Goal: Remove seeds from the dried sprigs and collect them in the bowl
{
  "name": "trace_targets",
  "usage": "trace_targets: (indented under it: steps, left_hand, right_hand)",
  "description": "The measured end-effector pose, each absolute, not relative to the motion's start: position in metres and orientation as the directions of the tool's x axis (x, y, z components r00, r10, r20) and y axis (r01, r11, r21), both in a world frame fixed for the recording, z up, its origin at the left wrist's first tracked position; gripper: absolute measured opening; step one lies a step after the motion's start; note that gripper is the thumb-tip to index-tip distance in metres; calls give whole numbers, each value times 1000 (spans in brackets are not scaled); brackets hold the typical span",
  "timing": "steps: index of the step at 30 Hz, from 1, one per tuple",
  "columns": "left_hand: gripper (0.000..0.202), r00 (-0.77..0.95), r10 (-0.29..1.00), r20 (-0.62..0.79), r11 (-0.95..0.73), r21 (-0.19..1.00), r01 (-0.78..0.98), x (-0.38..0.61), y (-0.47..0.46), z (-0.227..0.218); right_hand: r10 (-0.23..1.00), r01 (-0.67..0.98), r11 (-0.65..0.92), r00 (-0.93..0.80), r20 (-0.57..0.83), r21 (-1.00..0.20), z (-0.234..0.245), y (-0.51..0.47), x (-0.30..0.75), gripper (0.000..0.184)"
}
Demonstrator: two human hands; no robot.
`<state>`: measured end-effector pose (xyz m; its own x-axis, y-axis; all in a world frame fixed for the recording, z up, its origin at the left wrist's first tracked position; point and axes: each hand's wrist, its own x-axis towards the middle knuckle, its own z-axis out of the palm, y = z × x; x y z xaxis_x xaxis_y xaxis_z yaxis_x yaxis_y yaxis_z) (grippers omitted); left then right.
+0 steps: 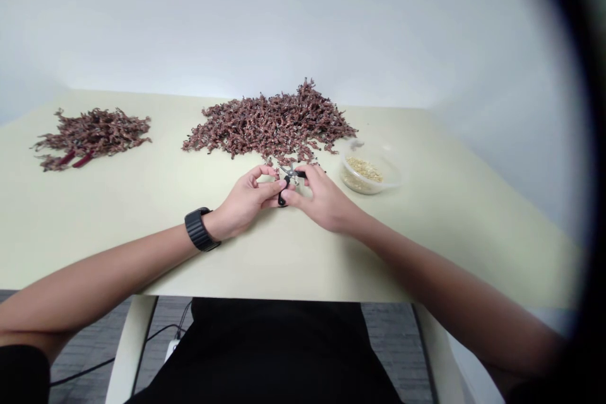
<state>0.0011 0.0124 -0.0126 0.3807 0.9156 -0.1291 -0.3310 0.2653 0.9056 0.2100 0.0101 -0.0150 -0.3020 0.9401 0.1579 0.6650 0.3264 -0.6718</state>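
My right hand (322,199) grips small black-handled scissors (290,177) over the pale table (142,202), blades pointing toward the large heap of dried reddish-brown chillies (274,123). My left hand (246,202), a black watch (199,229) on its wrist, has its fingers curled and pinched close to the scissors' handle; what it pinches is too small to make out. Both hands meet just in front of the heap.
A smaller chilli pile (92,136) lies at the far left of the table. A clear plastic bowl (372,170) of pale seeds stands right of my hands. A white wall is behind; cables and a power strip (170,347) lie on the floor.
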Motion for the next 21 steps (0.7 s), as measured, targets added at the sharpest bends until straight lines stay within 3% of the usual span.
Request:
trace_targets:
  steps: [2, 4, 9, 14, 19, 21]
  left_hand:
    - [39, 382, 917, -118, 261, 901, -348, 2, 11, -13]
    - [41, 399, 912, -96, 251, 899, -359, 4, 10, -14]
    - [37, 409, 911, -57, 216, 910, -354, 6, 6, -15]
    - [37, 408, 912, -45, 202, 914, -351, 7, 5, -14]
    - [37, 413, 910, -39, 192, 923, -335, 7, 5, -15]
    - [38, 394, 918, -47, 187, 927, -325, 6, 5, -14]
  right_hand:
    - [948, 680, 304, -285, 142, -667, -13, 6, 206, 90]
    - [954, 694, 290, -263, 144, -659, -12, 3, 202, 97]
    - [945, 711, 326, -249, 210, -623, -13, 3, 199, 83]
    - [934, 722, 355, -250, 255, -593, -14, 2, 199, 82]
    - [945, 683, 324, -262, 195, -655, -8, 2, 199, 54]
    - [945, 658, 320, -268, 186, -682, -5, 3, 201, 50]
